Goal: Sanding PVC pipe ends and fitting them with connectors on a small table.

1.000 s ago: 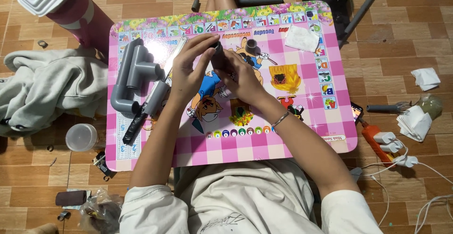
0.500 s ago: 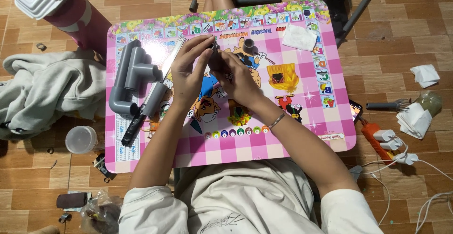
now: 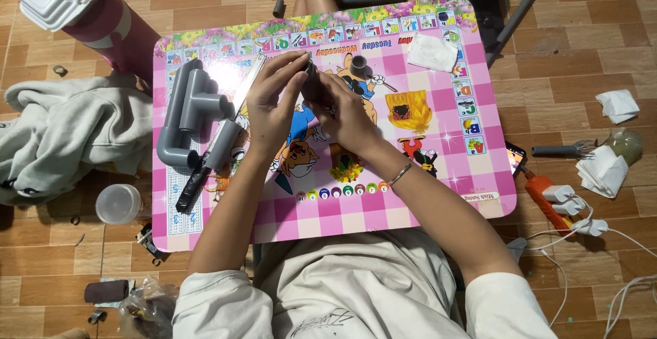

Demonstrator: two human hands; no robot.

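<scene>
Both my hands meet over the middle of a pink checked cartoon table (image 3: pixel 438 195). My left hand (image 3: pixel 274 99) and my right hand (image 3: pixel 339 110) together pinch a small dark part (image 3: pixel 309 72) between the fingertips; most of it is hidden by my fingers. A silver bracelet (image 3: pixel 400 173) sits on my right wrist. Just beyond my hands a small grey ring-shaped fitting (image 3: pixel 358 62) stands on the table.
A grey pipe assembly (image 3: pixel 188 110) and a black-handled tool (image 3: pixel 205 168) lie on the table's left. A white tissue (image 3: pixel 431 51) lies at its far right. On the floor: grey cloth (image 3: pixel 68 134), clear cup (image 3: pixel 118 203), orange tool (image 3: pixel 544 199), white plugs and cables (image 3: pixel 582 226).
My hands stay joined over the table's middle, with the fingers shifting slightly on the small part. Nothing else has moved.
</scene>
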